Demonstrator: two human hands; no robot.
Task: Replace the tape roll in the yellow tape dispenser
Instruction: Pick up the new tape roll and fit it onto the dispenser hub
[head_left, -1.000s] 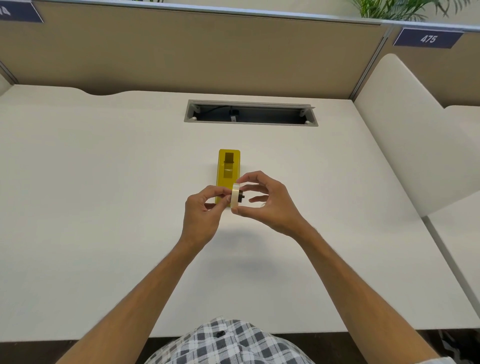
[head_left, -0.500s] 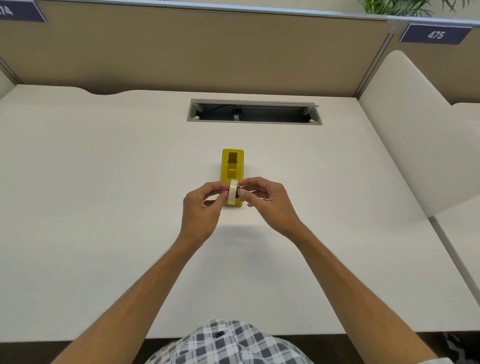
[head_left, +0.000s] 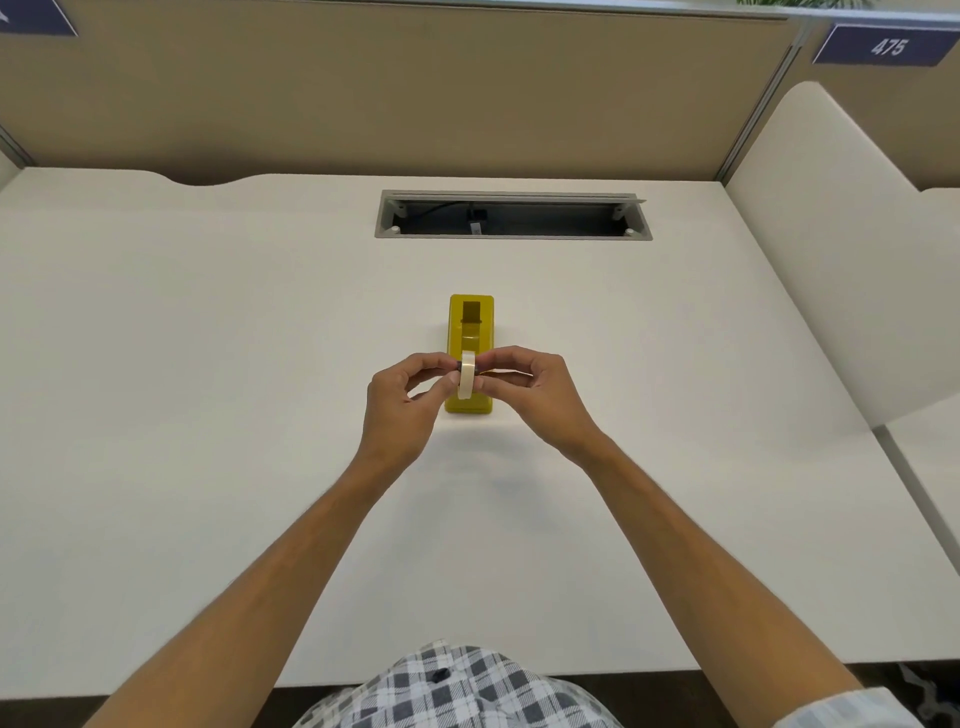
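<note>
Tape roll pinched above yellow dispenser
Gripped by left hand and right hand; risked jamming crooked if lowered tilted

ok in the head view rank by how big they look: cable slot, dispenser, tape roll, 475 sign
1. cable slot
2. 475 sign, partly cut off at the edge
3. dispenser, partly hidden by the hands
4. tape roll

An office cubicle is shown. A white desk is enclosed by tan partition panels. A numbered sign and a cable tray are fitted.
</note>
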